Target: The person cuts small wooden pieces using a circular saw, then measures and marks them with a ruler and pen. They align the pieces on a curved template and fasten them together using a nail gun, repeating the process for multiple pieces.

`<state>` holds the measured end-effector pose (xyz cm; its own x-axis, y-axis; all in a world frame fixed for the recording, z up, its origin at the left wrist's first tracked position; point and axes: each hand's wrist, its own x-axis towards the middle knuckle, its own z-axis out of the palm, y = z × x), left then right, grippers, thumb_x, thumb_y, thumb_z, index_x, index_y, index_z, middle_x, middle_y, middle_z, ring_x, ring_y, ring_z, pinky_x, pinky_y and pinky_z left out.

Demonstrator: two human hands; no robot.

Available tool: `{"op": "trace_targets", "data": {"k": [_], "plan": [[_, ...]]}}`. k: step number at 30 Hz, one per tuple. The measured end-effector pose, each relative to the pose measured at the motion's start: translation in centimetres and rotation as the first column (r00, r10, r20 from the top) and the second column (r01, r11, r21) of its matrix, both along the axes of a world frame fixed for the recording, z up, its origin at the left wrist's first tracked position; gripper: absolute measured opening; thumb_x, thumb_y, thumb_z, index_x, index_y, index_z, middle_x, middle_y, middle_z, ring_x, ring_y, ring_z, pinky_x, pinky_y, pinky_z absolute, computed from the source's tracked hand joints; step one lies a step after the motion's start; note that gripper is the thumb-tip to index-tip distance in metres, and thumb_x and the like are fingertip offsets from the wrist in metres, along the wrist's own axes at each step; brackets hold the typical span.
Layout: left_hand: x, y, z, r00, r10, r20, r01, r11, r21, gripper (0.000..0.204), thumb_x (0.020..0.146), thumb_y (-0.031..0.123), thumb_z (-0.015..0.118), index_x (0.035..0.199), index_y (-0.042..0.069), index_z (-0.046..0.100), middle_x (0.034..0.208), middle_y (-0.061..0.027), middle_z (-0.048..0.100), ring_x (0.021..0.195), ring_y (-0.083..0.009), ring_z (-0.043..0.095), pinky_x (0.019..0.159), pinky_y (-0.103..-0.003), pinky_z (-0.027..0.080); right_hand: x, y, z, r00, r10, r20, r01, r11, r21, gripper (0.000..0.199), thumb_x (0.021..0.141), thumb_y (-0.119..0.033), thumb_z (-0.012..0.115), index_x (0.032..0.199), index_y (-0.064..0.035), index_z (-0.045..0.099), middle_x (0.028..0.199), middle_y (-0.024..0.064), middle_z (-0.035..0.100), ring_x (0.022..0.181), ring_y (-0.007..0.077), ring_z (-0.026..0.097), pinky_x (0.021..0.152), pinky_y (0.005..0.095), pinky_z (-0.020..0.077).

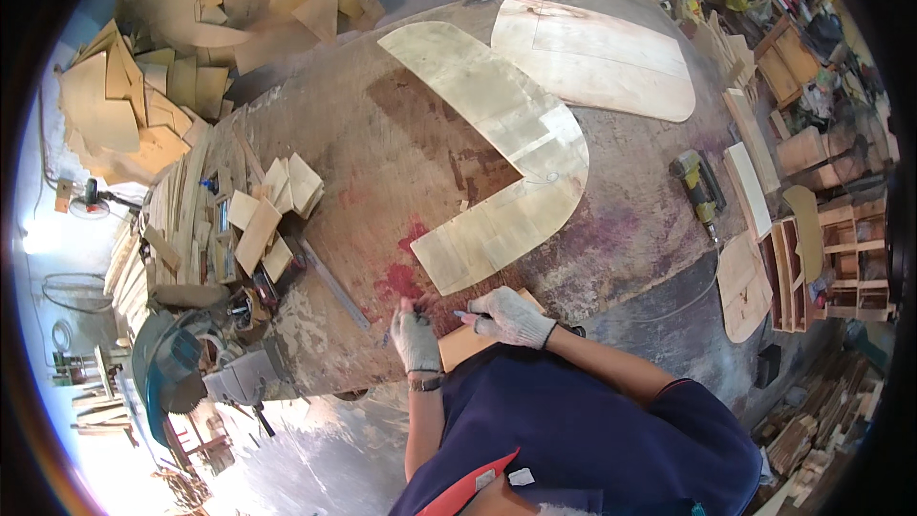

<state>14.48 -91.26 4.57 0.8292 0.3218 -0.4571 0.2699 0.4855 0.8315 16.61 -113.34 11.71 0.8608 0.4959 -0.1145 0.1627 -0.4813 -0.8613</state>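
My right hand (516,318), in a white knit glove, is closed on a slim pointed pencil (462,313) that sticks out to the left. Beneath it, a light wooden board (464,348) lies at the table's near edge, against my body. My left hand (414,341), gloved too, is beside the board's left end, its fingertips pressed together; what they hold, if anything, is too small to make out. Just beyond both hands lies a large curved, boomerang-shaped wooden template (564,148), its near end close to my fingers.
A pale rounded panel (597,59) lies at the far right of the worktable (353,172). A nail gun (699,193) with a hose is on the right. A metal ruler (334,284), wood blocks (260,229) and a circular saw (172,373) are on the left.
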Motion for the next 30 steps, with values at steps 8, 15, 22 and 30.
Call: {"op": "trace_targets", "data": {"k": [8, 15, 22, 30], "plan": [[-8.4, 8.3, -3.5, 0.699, -0.356, -0.62, 0.657, -0.024, 0.754, 0.033, 0.083, 0.015, 0.068, 0.11, -0.003, 0.063, 0.104, -0.025, 0.067, 0.1, -0.0467, 0.065, 0.087, -0.054, 0.054, 7.1, -6.3, 0.6, 0.821, -0.571, -0.003, 0.569, 0.818, 0.082, 0.034, 0.099, -0.012, 0.063, 0.132, -0.0071, 0.06, 0.095, 0.0161, 0.071, 0.07, 0.0255, 0.069, 0.063, 0.0365, 0.0545], [-10.6, 7.5, -3.5, 0.695, -0.55, -0.464, 0.484, -0.119, 0.867, 0.039, 0.069, 0.016, 0.077, 0.106, 0.006, 0.069, 0.096, -0.0192, 0.061, 0.092, -0.0425, 0.062, 0.079, -0.054, 0.051, 16.2, -11.9, 2.5, 0.606, -0.767, -0.211, 0.758, 0.478, 0.443, 0.034, 0.108, -0.027, 0.06, 0.132, -0.0028, 0.063, 0.103, 0.0091, 0.077, 0.072, 0.0114, 0.071, 0.062, 0.025, 0.0538], [-9.3, 6.2, -3.8, 0.665, -0.554, -0.501, 0.528, -0.126, 0.84, 0.031, 0.064, 0.011, 0.078, 0.094, 0.017, 0.078, 0.083, -0.01, 0.051, 0.081, -0.0341, 0.055, 0.071, -0.048, 0.046, 26.5, -15.1, -1.4, 0.535, -0.838, 0.109, 0.765, 0.535, 0.358, 0.031, 0.105, -0.029, 0.065, 0.111, 0.0006, 0.074, 0.079, 0.0034, 0.07, 0.065, 0.0105, 0.067, 0.06, 0.0256, 0.0545], [-7.8, 5.8, -3.6, 0.616, -0.601, -0.509, 0.569, -0.107, 0.816, 0.045, 0.066, 0.012, 0.078, 0.109, 0.027, 0.082, 0.081, -0.0076, 0.049, 0.076, -0.031, 0.055, 0.066, -0.046, 0.045, 40.4, -14.5, -8.2, 0.371, -0.92, -0.125, 0.832, 0.27, 0.485, 0.019, 0.092, -0.016, 0.069, 0.099, 0.001, 0.074, 0.081, 0.0073, 0.074, 0.064, 0.0137, 0.071, 0.06, 0.027, 0.0566]]}}
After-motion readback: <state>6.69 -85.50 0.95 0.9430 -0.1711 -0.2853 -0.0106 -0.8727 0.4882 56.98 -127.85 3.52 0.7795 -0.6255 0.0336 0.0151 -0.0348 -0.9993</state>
